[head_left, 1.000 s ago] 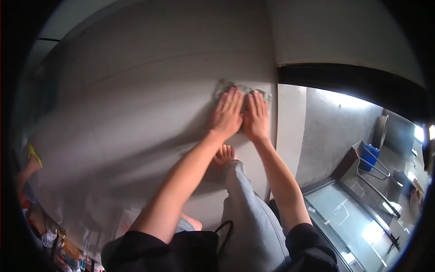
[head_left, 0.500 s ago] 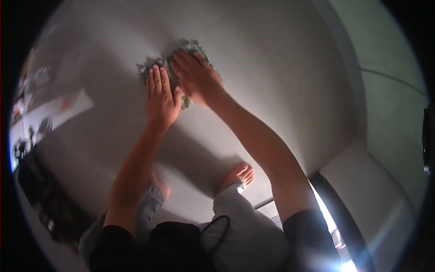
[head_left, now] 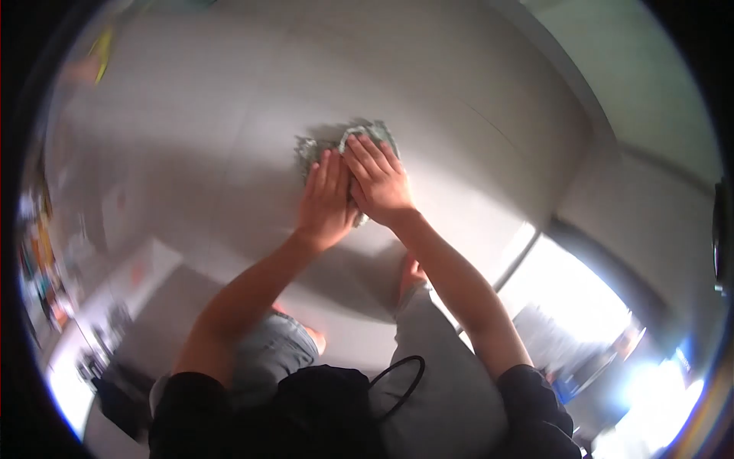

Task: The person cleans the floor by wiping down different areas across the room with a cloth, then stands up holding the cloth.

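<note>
A crumpled grey-green cloth (head_left: 308, 151) lies on the pale grey floor (head_left: 206, 191) in front of my feet. My left hand (head_left: 327, 203) rests flat on its left part, fingers stretched out. Beside it, my right hand (head_left: 377, 182) presses on the right part, also flat with fingers extended. The two hands touch or nearly touch at the thumbs. Cloth edges stick out beyond the fingertips and a bit shows below, between the palms; the rest is hidden under my hands.
My right foot (head_left: 411, 274) is on the floor just behind my right hand; my left foot (head_left: 316, 339) is farther back. A bright doorway (head_left: 562, 287) opens at the right. A pale wall (head_left: 642, 84) rises at upper right. Blurred items (head_left: 46, 268) line the left edge.
My hands and the cloth have come closer to my feet, still pressed on the floor. The view has shifted, so more of the bright doorway shows at the right.
</note>
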`<action>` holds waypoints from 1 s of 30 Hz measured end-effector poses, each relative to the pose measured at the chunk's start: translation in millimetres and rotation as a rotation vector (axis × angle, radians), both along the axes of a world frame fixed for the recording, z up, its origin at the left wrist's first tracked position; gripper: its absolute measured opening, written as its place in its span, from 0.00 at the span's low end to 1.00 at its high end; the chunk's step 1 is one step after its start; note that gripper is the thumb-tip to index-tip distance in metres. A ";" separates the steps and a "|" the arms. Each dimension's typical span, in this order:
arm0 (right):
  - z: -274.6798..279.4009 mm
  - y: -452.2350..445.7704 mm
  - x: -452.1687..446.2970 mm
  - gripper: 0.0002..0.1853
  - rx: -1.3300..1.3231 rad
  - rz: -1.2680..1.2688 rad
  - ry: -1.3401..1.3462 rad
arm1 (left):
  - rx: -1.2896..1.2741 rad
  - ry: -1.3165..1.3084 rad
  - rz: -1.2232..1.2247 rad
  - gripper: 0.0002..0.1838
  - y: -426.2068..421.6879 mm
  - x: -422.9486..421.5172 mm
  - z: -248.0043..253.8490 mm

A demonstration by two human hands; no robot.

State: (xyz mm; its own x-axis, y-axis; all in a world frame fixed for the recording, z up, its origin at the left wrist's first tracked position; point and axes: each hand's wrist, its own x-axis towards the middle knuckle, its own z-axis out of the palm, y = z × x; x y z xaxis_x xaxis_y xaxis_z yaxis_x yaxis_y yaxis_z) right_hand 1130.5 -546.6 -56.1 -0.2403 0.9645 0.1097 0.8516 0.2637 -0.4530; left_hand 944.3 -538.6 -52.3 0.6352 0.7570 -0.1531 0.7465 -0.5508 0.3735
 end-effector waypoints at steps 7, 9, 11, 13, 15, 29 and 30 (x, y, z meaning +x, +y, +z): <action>-16.6 -200.6 108.4 0.33 -0.038 -0.874 -0.060 | -0.034 -0.160 -0.713 0.46 -66.1 175.1 -26.5; -12.2 -241.0 124.9 0.33 -0.024 -1.018 -0.078 | 0.018 -0.180 -0.859 0.48 -74.7 218.1 -22.6; -14.9 -268.1 115.9 0.32 -0.046 -1.124 -0.093 | 0.010 -0.227 -0.946 0.47 -91.4 241.7 -31.7; -13.1 -286.8 125.8 0.32 -0.071 -1.263 -0.153 | 0.044 -0.206 -0.996 0.46 -119.3 268.6 -30.9; -15.1 -296.4 127.6 0.33 -0.078 -1.313 -0.169 | 0.095 -0.153 -0.983 0.45 -143.4 279.3 -28.9; -4.4 8.1 106.0 0.42 0.025 -0.397 -0.088 | 0.067 -0.233 -0.182 0.50 74.6 117.9 -20.7; -4.9 49.7 79.4 0.42 0.039 -0.277 -0.062 | 0.086 -0.188 -0.047 0.49 93.2 82.5 -17.2</action>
